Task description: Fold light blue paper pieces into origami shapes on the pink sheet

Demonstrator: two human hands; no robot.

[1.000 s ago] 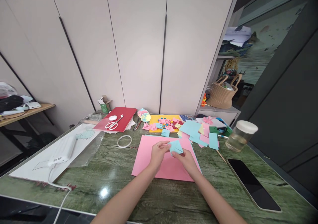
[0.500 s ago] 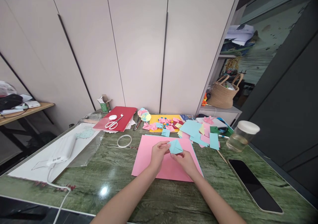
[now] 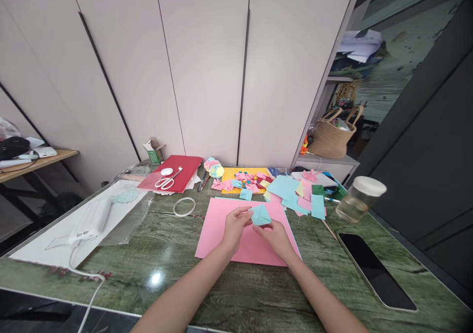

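A small folded light-blue paper (image 3: 260,215) with crease lines is held up over a large pink sheet (image 3: 216,234). My left hand (image 3: 235,226) pinches its left edge between thumb and fingers. On its lower right side, the fingers of my right hand (image 3: 272,234) grip it too. Another small blue folded paper (image 3: 246,194) lies just behind the pink sheet. Farther back, several pink and blue folded pieces (image 3: 247,179) are on a yellow sheet (image 3: 227,174).
White scissors (image 3: 164,182) rest on a red folder (image 3: 186,165) at the back left. A white ring (image 3: 184,207) is left of the pink sheet. Loose blue sheets (image 3: 284,187), a lidded jar (image 3: 357,202) and a phone (image 3: 377,271) are to the right.
The view has shifted slightly, so the table items appear a little higher. Both hands still hold the blue paper, with almost no change in their grip.
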